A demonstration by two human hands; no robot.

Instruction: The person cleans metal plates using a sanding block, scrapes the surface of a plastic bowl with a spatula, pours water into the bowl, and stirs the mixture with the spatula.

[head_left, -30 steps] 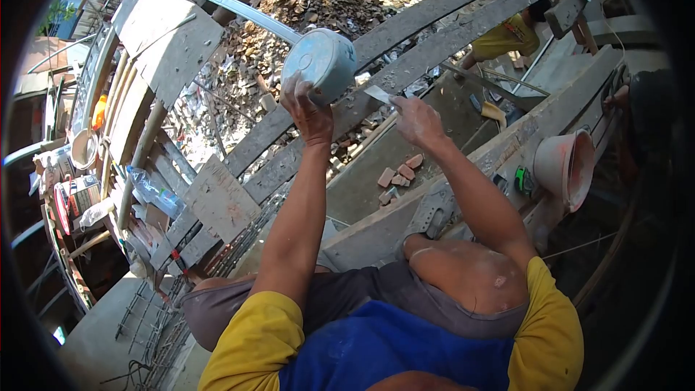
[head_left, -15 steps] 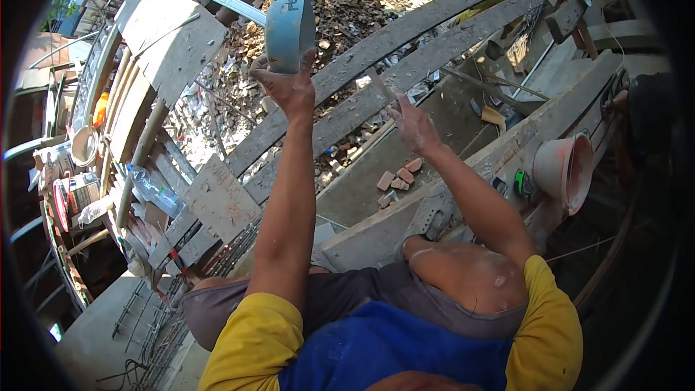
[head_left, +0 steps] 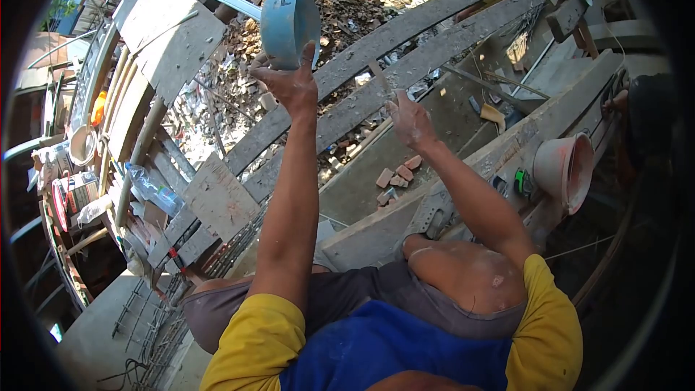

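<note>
My left hand (head_left: 289,90) is raised and closed on the cup of a blue water dipper (head_left: 281,29). Fingers and thumb hold the cup from below, and its open side faces right. A long pale-blue handle stretches from the cup toward the upper left. To the right and lower, my right hand (head_left: 413,123) is closed around a thin, flat, greyish strip-like tool (head_left: 378,78) pointing up and left; its exact kind I cannot make out. The hands are apart, both above long grey planks (head_left: 362,108). What the cup contains is hidden.
A dusty bucket (head_left: 556,170) stands on the ledge at right, with a green-and-black object (head_left: 521,182) beside it. Broken brick pieces (head_left: 399,175) lie below my right hand. Plastic bottles (head_left: 156,190) are at left. Another person's hand (head_left: 617,101) shows at far right.
The dipper has turned slightly, showing more of its open side, and shifted a little. My right hand has moved slightly up and left, its fingers drawn in around the flat tool.
</note>
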